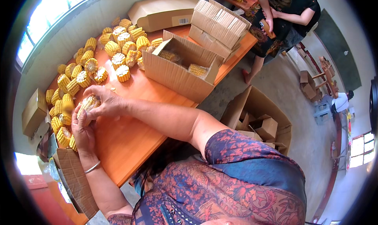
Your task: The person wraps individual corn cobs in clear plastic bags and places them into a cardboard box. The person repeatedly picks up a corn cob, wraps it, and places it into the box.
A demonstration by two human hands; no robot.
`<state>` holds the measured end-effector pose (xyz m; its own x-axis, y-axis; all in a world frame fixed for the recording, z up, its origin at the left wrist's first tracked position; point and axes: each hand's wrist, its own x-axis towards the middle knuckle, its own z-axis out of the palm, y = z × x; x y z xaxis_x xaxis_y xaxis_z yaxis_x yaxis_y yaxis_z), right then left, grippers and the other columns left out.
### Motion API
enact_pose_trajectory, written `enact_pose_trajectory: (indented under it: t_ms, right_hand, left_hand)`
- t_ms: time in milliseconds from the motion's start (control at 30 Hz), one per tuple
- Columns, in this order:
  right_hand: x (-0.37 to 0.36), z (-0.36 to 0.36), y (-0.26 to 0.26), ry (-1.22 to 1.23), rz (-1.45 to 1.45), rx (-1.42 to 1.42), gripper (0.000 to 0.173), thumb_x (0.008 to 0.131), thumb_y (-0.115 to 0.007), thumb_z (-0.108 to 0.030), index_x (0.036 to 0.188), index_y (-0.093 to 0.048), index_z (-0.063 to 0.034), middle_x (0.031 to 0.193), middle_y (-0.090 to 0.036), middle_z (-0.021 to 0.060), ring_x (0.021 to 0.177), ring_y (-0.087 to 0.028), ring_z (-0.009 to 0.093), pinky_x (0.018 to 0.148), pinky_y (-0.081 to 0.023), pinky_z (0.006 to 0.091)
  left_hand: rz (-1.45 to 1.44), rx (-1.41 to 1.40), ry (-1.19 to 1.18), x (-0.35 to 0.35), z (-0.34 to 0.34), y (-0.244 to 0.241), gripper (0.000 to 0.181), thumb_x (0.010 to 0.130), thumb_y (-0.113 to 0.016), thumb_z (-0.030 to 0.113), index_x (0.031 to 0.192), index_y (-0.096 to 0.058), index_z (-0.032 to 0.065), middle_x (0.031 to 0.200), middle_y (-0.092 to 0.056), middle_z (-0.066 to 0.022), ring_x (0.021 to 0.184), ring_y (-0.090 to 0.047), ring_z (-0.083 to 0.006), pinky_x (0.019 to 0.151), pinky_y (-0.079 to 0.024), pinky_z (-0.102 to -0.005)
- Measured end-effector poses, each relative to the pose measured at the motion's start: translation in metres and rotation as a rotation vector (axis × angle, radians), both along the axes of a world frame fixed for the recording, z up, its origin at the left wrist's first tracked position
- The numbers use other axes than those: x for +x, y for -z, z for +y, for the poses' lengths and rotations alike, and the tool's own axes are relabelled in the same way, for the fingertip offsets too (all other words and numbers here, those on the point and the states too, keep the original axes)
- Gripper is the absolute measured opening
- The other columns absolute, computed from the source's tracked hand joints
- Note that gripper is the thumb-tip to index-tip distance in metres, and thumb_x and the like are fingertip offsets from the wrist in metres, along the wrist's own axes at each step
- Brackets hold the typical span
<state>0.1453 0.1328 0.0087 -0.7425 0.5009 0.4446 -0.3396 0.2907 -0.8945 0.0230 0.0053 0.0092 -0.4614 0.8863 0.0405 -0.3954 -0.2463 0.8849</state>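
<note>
Both my hands hold one piece of corn cob in what looks like clear plastic, above the orange-brown tabletop. My left hand, with a bracelet at the wrist, grips it from below and the left. My right hand has its thumb and fingers on its right side. Many cut yellow corn cob pieces lie on the table behind and left of my hands. An open cardboard box to the right has wrapped corn pieces inside.
Stacked cardboard boxes and a long carton stand at the table's back. A large floor box holds smaller boxes. One person stands beyond the table holding a phone; another sits farther away. A cardboard flap is near my left arm.
</note>
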Motion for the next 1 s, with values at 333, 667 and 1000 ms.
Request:
enact_pose_trajectory:
  t_ms: [333,667,1000]
  right_hand:
    - [0.001,0.008,-0.006,-0.213,-0.012,-0.364,0.043,0.081,-0.074,-0.017,0.114,-0.050,-0.0024,0.087,-0.061,0.0063,0.070,-0.061,0.011,0.053,-0.052,0.0244]
    - [-0.001,0.005,-0.007,-0.030,-0.222,-0.234,0.054,0.089,-0.063,-0.042,0.123,-0.050,-0.0031,0.095,-0.062,0.0111,0.078,-0.064,0.015,0.065,-0.056,0.0289]
    - [-0.004,0.003,-0.002,-0.186,-0.035,-0.219,0.048,0.081,-0.073,-0.010,0.123,-0.049,-0.0052,0.106,-0.061,0.0081,0.093,-0.061,0.013,0.079,-0.053,0.0261]
  left_hand:
    - [0.104,0.036,-0.005,0.007,0.002,-0.012,0.036,0.094,-0.056,0.015,0.127,-0.046,0.0070,0.115,-0.059,-0.0061,0.095,-0.059,-0.0130,0.077,-0.048,-0.0248]
    - [0.062,0.030,-0.111,0.000,-0.001,-0.007,0.039,0.087,-0.061,0.010,0.123,-0.047,0.0065,0.108,-0.058,-0.0110,0.089,-0.061,-0.0196,0.074,-0.052,-0.0303]
    - [0.002,0.020,0.000,-0.009,-0.006,-0.007,0.035,0.095,-0.056,0.023,0.123,-0.045,0.0056,0.108,-0.060,-0.0092,0.083,-0.061,-0.0161,0.066,-0.051,-0.0276]
